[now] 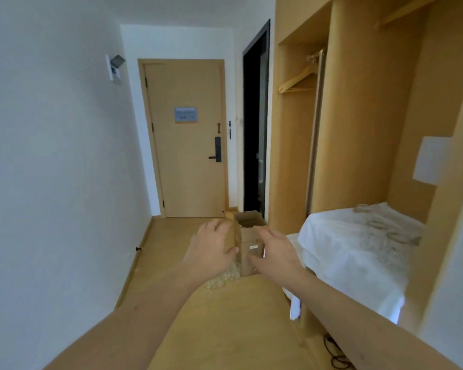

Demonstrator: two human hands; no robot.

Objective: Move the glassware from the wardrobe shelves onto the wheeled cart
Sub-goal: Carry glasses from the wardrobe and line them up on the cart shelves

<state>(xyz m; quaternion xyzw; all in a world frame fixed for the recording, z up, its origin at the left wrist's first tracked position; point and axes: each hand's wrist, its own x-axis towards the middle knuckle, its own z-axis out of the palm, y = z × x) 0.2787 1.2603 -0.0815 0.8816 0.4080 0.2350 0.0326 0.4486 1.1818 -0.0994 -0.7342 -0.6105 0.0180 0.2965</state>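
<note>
We face a pale wooden door (pixel 187 137) down a narrow hall, the open wooden wardrobe (pixel 358 116) on our right with a shelf draped in white cloth (pixel 345 252), where blurred clear glassware (pixel 380 228) lies. A brown cardboard box (pixel 247 222) stands on the floor ahead. Our left hand (pixel 211 249) and right hand (pixel 275 252) reach forward, fingers (pixel 261 232) loosely spread, a clear glass (pixel 250 259) between them; whether they grip it, we cannot tell.

A narrow entry hall with white walls (pixel 51 156) and a pale wood floor (pixel 225 329). A closed wooden door (pixel 187 161) with a black handle stands ahead, a dark doorway (pixel 254 116) beside it. Wooden hangers (pixel 297 81) hang on the right.
</note>
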